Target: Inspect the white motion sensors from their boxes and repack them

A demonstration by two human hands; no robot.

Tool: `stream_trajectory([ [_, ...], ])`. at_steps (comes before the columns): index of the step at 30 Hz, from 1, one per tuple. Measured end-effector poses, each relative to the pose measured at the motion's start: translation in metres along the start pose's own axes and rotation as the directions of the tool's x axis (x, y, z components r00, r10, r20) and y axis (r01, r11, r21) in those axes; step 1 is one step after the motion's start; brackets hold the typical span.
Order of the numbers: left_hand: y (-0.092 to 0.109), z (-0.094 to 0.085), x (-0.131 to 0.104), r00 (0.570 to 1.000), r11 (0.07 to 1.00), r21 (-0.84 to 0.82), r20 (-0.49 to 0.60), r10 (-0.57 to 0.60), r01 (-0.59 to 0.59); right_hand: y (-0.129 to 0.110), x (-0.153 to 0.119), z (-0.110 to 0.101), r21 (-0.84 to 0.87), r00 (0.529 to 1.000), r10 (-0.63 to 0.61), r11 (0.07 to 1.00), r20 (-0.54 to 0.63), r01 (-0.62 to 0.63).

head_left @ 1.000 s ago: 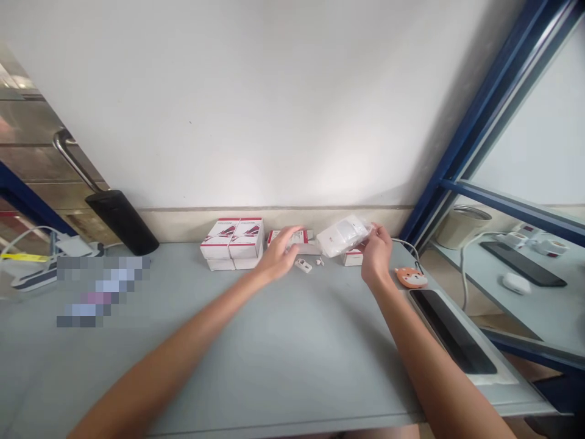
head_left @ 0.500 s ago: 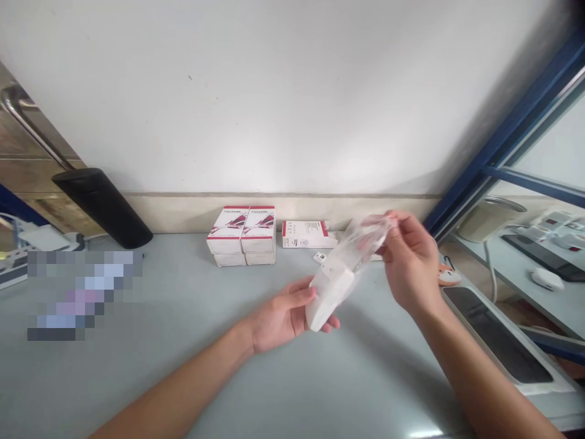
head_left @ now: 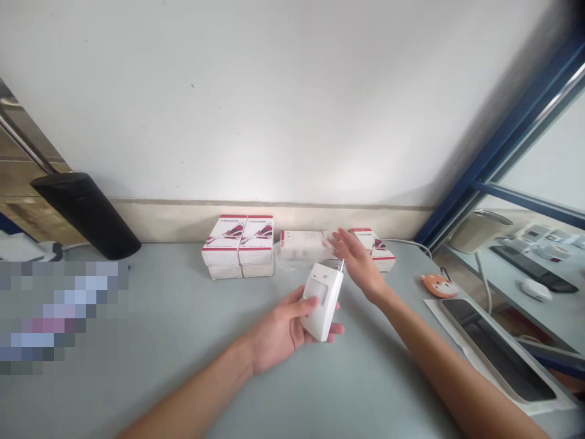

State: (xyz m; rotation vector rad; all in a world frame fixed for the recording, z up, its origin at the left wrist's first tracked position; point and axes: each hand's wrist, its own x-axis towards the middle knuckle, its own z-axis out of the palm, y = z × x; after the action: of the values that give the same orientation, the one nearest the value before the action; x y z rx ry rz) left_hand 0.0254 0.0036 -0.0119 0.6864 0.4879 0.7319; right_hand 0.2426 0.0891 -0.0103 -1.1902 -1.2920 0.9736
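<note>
A white sensor-like device with a short metal antenna at its upper right corner rests in my left hand, whose thumb lies on its front. The clear plastic bag lies beyond the device, in front of and partly over a white and red carton near the wall. My right hand is raised beside the antenna, fingers stretched out and apart, between the bag and another white and red box. Nothing shows in its grasp.
Stacked white and red boxes stand left of centre by the wall. A black cylindrical object leans at the left. At the right lie an orange animal-faced item and a dark-screened phone. A blue-framed mirror stands behind them.
The plastic bag has come off the device and now lies by the wall. My right hand has let go of it and moved left, its fingers open. The device is more upright in my left hand.
</note>
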Motion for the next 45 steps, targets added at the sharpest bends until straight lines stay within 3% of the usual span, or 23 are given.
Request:
stream_trajectory([
  [2, 0.002, -0.002, 0.002, 0.999, 1.0, -0.013, -0.052, 0.01, -0.011, 0.0, -0.005, -0.004, -0.085, 0.998, -0.04, 0.996, -0.049, 0.036],
  [5, 0.007, -0.003, 0.003, 0.991, 0.999, 0.005, -0.127, 0.049, -0.048, -0.008, -0.015, -0.012, -0.226, 0.965, -0.223, 0.956, -0.136, 0.189],
  [8, 0.012, 0.001, -0.001, 0.985, 0.992, 0.091, -0.147, 0.095, -0.082, -0.02, -0.029, -0.013, -0.284, 0.947, -0.313, 0.917, -0.072, 0.281],
  [10, 0.013, 0.005, -0.003, 0.983, 0.982, 0.174, -0.154, 0.103, -0.076, -0.027, -0.039, -0.009, -0.231, 0.963, -0.256, 0.935, 0.081, 0.268],
  [12, 0.012, 0.008, -0.005, 0.979, 0.962, 0.261, -0.161, 0.122, -0.077, -0.033, -0.048, -0.001, -0.145, 0.959, -0.129, 0.975, 0.252, 0.169],
  [14, 0.01, 0.01, -0.005, 0.976, 0.937, 0.337, -0.153, 0.152, -0.093, -0.037, -0.055, 0.007, -0.075, 0.921, 0.016, 0.997, 0.39, 0.015],
  [17, 0.008, 0.01, -0.004, 0.98, 0.928, 0.352, -0.107, 0.169, -0.121, -0.037, -0.059, 0.014, 0.012, 0.877, 0.127, 0.989, 0.463, -0.15],
  [23, 0.007, 0.008, -0.003, 0.993, 0.963, 0.25, -0.03, 0.112, -0.101, -0.03, -0.047, 0.003, 0.143, 0.939, 0.182, 0.962, 0.292, -0.232],
  [27, 0.001, 0.005, -0.004, 0.999, 0.974, 0.221, 0.004, 0.054, -0.054, -0.033, -0.037, -0.008, 0.217, 0.954, 0.18, 0.948, 0.239, -0.233],
  [30, -0.002, 0.001, -0.004, 0.998, 0.98, 0.19, 0.01, 0.056, -0.056, -0.033, -0.039, -0.009, 0.181, 0.929, 0.23, 0.94, 0.29, -0.289],
  [34, -0.005, 0.0, -0.005, 0.998, 0.984, 0.167, -0.017, 0.064, -0.06, -0.031, -0.048, -0.002, 0.068, 0.845, 0.278, 0.936, 0.457, -0.345],
  [36, -0.005, 0.002, -0.004, 0.997, 0.986, 0.155, -0.028, 0.069, -0.064, -0.03, -0.051, 0.0, 0.089, 0.835, 0.27, 0.932, 0.479, -0.352],
  [40, 0.002, 0.004, -0.004, 1.0, 0.982, 0.188, -0.007, 0.02, -0.019, -0.032, -0.038, -0.014, 0.233, 0.915, 0.253, 0.914, 0.315, -0.333],
  [42, 0.008, 0.004, -0.004, 0.999, 0.974, 0.223, 0.019, -0.047, 0.041, -0.034, -0.024, -0.03, 0.303, 0.955, 0.22, 0.913, 0.198, -0.273],
  [45, 0.015, 0.002, -0.005, 0.988, 0.958, 0.258, 0.048, -0.144, 0.127, -0.034, -0.001, -0.059, 0.375, 0.977, 0.196, 0.903, 0.078, -0.211],
])
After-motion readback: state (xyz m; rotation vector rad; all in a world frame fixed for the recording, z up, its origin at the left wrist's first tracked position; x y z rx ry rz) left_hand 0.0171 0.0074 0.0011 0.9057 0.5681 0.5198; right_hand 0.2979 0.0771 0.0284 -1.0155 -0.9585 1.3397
